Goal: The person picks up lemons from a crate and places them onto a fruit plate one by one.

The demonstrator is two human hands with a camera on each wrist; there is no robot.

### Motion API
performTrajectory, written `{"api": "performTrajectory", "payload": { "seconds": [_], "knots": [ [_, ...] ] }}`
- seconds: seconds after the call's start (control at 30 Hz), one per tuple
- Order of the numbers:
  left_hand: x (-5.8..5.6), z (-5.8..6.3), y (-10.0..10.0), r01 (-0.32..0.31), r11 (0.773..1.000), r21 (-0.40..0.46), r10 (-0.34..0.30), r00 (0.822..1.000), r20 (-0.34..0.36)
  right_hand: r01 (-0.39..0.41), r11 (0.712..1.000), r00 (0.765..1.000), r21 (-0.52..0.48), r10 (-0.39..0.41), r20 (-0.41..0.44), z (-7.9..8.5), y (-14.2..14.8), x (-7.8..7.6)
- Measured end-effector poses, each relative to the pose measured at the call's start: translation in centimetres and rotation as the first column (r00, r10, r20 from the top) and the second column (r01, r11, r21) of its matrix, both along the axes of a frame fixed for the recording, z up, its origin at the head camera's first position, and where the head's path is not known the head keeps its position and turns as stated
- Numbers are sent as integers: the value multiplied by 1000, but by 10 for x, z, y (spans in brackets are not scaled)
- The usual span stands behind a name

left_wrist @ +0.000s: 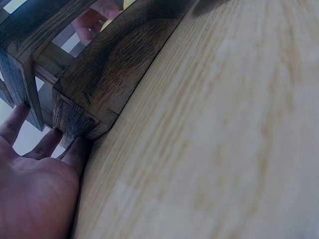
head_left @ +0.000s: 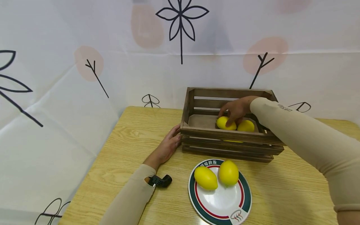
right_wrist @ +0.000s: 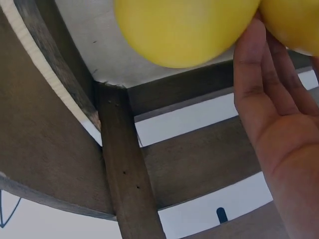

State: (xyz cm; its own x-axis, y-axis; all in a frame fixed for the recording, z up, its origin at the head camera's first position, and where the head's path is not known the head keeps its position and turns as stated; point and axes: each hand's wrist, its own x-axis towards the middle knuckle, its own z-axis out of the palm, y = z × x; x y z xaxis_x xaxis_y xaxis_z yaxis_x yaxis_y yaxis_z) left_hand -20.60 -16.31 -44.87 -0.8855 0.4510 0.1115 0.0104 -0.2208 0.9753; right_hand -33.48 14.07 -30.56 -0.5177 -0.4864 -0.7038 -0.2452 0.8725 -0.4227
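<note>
Inside the brown wooden crate [head_left: 225,134], my right hand [head_left: 237,107] holds a yellow lemon [head_left: 222,122] between thumb and fingers. A second lemon [head_left: 246,126] lies beside it, right of the fingers. In the right wrist view, my right hand [right_wrist: 284,114] reaches up to the held lemon [right_wrist: 296,22], with the other lemon [right_wrist: 184,30] close by. My left hand [head_left: 168,145] rests against the crate's left end. Seen from the left wrist, the left hand's fingertips [left_wrist: 50,139] touch the slats and lower corner. A yellow patch shows through the front slat gap.
A white plate [head_left: 216,203] with a green and red rim stands in front of the crate, bearing two lemons, a left one [head_left: 206,178] and a right one [head_left: 228,172]. The wooden table [head_left: 126,150] meets a patterned white cloth [head_left: 118,62] behind and at left.
</note>
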Motion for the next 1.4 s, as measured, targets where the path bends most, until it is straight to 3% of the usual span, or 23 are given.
{"api": "performTrajectory", "payload": {
  "seconds": [0.27, 0.67, 1.03, 1.4],
  "knots": [
    [0, 2, 0, 1, 1000, 5, -1, 1000, 14, -26, 996, 998, -86, 21, -60, 10, 1, 0],
    [-4, 1, 1, 6, 1000, 21, -6, 1000, 6, 27, 982, 995, -185, -43, -87, 39, -2, 8],
    [-11, -3, 1, -1, 1000, 4, 1, 1000, 3, -21, 985, 986, -170, -8, -166, 62, -1, 11],
    [-18, -6, -1, 6, 1000, 0, -6, 1000, 6, -10, 984, 972, -179, -33, -233, 78, 2, 30]
  ]
}}
